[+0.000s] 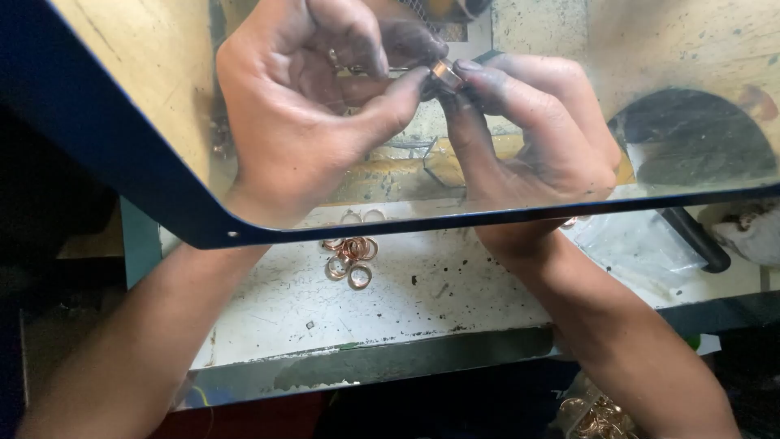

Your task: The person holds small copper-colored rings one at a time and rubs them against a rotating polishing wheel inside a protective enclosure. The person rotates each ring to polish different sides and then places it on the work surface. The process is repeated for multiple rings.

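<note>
Nearest the camera, a heap of copper rings (597, 416) lies below the right forearm, under the desk's (455, 301) front edge. On the worn white desk, between the two wrists, sits a small cluster of loose rings (351, 256); a crumpled clear bag (638, 248) and a dark handle (695, 240) lie just right of the right wrist. A blue-framed clear guard (162, 195) stands across the view, and both hands work behind it. The left hand (305, 114) is curled nearly closed, thumb and forefinger pinching a thin bright piece (370, 71), possibly wire, though it is too small to tell. The right hand (536, 130), fingers blackened, is closed on a small copper ring (446, 73), pinched at the fingertips. The two hands meet there, fingertips touching, above a yellow block (455, 167) on the far side of the guard. The step in hand looks like fitting or closing one ring by hand. The next move, by this reading, calls for a steady pinch on both sides and a fine, small twist, since the ring could easily slip from the soiled fingertips.
</note>
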